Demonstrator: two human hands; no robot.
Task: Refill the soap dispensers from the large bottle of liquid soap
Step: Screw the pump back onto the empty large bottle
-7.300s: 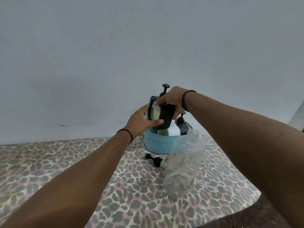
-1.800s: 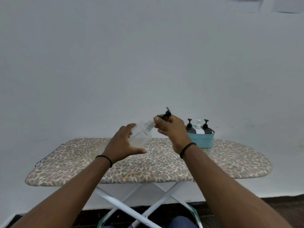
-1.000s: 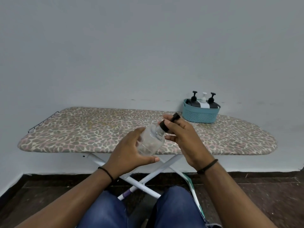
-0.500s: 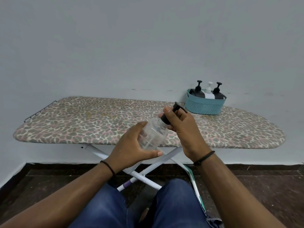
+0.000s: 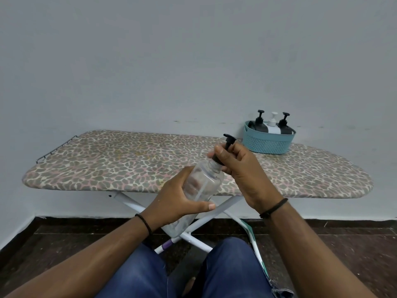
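Up in the air before the surface's (image 5: 120,160) near edge, the clear dispenser bottle (image 5: 202,186) tilts, seemingly empty, its black pump (image 5: 227,143) at the neck. Near the surface's far right corner a teal basket (image 5: 266,143) holds two black dispensers and one white. The left hand (image 5: 176,203) wraps the bottle's body; the right hand (image 5: 240,168) pinches the pump's collar.

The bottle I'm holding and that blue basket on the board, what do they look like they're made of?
The bottle looks like clear, glossy plastic: the fingers and the board legs show through it. Its pump top looks like matte black plastic. The basket seems to be moulded teal plastic, with a fine perforated weave pattern on its wall.
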